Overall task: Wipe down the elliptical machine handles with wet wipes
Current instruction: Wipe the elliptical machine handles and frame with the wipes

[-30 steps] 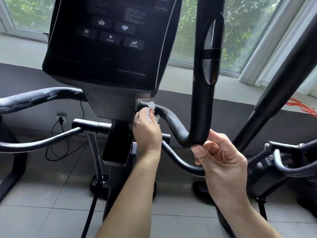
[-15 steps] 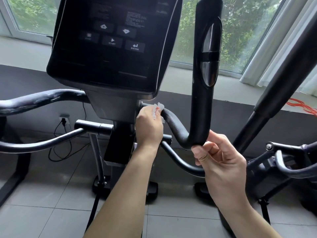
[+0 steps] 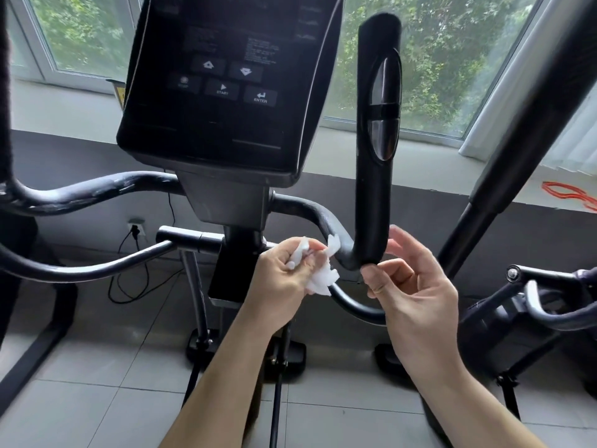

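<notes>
Head view: the left hand grips a crumpled white wet wipe, fingers curled round the wad, which bulges out between fingers and palm. One upper corner of the wipe touches the curved stretch of the right handle, just left of its U-shaped bend. The right hand is loosely spread at that same bend: its thumb tip touches the underside of the curve, while the other fingers hang relaxed just beside the upright grip (whether they touch the foam cannot be told).

That upright grip rises from the bend and carries two shiny oval sensor plates, one above the other. Its bar runs left into the column below the dark console, whose arrow, START and ENTER keys face the camera. On the other side of the column the left handle sweeps away, its black coating marked with pale scuffs. A thick black swing arm slants across the right edge.

Below lies a grey tiled floor. A black cable hangs from a wall socket and loops low. An orange cord lies on the ledge at right, under the window with green trees beyond.
</notes>
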`<state>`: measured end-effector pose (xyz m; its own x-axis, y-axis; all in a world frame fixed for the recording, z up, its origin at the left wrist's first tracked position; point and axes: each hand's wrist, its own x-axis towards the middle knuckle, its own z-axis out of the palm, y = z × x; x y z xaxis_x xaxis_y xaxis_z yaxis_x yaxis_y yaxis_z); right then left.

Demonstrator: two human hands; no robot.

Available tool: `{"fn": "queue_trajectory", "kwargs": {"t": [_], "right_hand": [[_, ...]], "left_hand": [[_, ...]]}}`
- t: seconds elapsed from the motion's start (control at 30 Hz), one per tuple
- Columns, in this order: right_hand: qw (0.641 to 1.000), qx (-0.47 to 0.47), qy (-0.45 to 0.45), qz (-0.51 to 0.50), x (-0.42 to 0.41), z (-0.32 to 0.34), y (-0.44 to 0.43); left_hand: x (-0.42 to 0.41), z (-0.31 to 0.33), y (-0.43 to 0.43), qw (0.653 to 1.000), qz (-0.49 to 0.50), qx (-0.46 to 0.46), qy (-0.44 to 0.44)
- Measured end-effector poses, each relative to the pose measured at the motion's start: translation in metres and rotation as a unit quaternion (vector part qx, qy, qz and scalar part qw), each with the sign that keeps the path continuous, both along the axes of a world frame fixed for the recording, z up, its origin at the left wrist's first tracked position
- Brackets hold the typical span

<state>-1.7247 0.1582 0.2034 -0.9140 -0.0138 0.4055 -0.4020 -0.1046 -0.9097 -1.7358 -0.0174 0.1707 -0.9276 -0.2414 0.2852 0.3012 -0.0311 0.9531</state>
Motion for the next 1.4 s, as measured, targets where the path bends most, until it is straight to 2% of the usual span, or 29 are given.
{"fn": "queue_trajectory", "kwargs": {"t": [0.1, 0.23, 0.33, 0.57, 0.67, 0.73, 0.93, 1.07, 1.2, 1.33, 1.4], "right_hand": [[0.997, 0.007, -0.061, -0.044, 0.018, -0.012, -0.001], [0.99, 0.029, -0.135, 0.031, 0.045, -0.022, -0.018], [0.986, -0.008, -0.16, 0.044, 0.045, -0.015, -0.028], [0.986, -0.044, -0.126, 0.096, 0.052, 0.007, -0.024], [0.986, -0.025, -0.127, 0.103, 0.055, 0.009, -0.021], [0.988, -0.03, -0.131, 0.072, 0.055, 0.009, -0.017], [0.989, -0.069, -0.129, 0.036, 0.052, 0.015, -0.005], [0.984, -0.115, -0.126, 0.046, 0.049, 0.016, -0.002], [0.997, -0.027, -0.047, 0.053, 0.052, 0.011, 0.001], [0.983, 0.046, -0.01, 0.176, 0.056, 0.008, 0.003], [0.977, 0.082, 0.007, 0.198, 0.054, 0.006, 0.004]], "left_hand": [[0.018, 0.003, -0.006, 1.0, 0.003, -0.002, 0.003], [0.04, 0.012, -0.014, 0.999, -0.031, -0.041, -0.007], [0.051, 0.021, -0.019, 0.995, -0.064, -0.08, -0.012], [0.073, 0.033, -0.021, 0.983, -0.131, -0.129, -0.025], [0.083, 0.04, -0.019, 0.981, -0.127, -0.145, -0.023], [0.088, 0.043, -0.021, 0.981, -0.125, -0.145, -0.032], [0.097, 0.046, -0.029, 0.985, -0.076, -0.152, -0.043], [0.097, 0.049, -0.027, 0.985, -0.082, -0.14, -0.054], [0.095, 0.052, -0.019, 0.99, -0.088, -0.102, -0.039], [0.096, 0.061, -0.007, 0.99, -0.112, -0.083, -0.031], [0.096, 0.062, -0.007, 0.99, -0.113, -0.078, -0.036]]}}
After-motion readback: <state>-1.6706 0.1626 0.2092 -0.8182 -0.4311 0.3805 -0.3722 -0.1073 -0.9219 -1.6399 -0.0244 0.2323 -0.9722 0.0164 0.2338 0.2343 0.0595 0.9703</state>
